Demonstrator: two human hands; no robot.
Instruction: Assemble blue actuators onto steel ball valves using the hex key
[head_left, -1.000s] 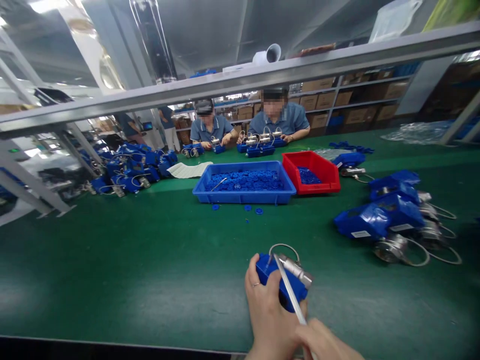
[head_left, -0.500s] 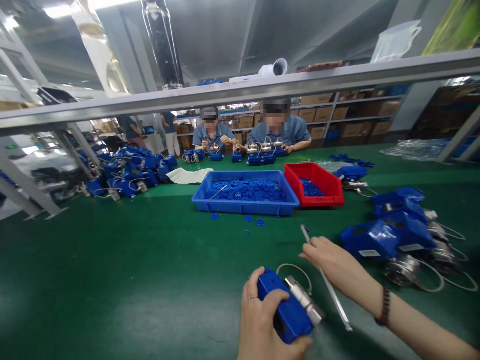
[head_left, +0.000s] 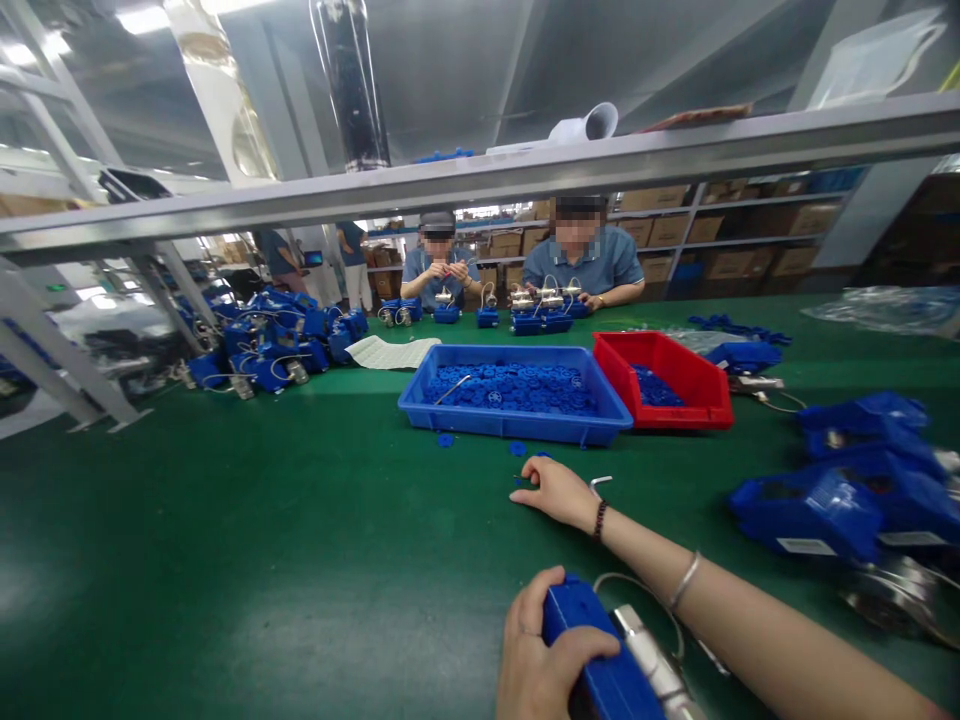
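My left hand (head_left: pixel 544 650) is wrapped round a blue box-shaped housing (head_left: pixel 592 640) near the bottom edge. A silver metal fitting (head_left: pixel 649 660) and a thin looped cable (head_left: pixel 645 590) sit along its right side. My right hand (head_left: pixel 559 492) reaches forward over the table, thumb and forefinger apart, beside a tiny dark piece (head_left: pixel 517 481) too small to name. Beneath that wrist and forearm lies a long hex key (head_left: pixel 601 483), mostly hidden, its bent end showing. Flat blue discs (head_left: pixel 517 449) lie just beyond my right fingertips, one partly covered by them.
A blue tray (head_left: pixel 517 428) of small blue discs stands ahead, beside a red bin (head_left: pixel 682 415). Blue housings with fittings (head_left: pixel 810 510) lie at right; more are piled far left (head_left: pixel 277 335). Two co-workers (head_left: pixel 581 260) sit opposite. A metal shelf beam (head_left: pixel 480 185) crosses above.
My right hand has let go of the hex key and moved forward and left to the tiny piece. My left hand still holds the housing. The view has shifted slightly left.
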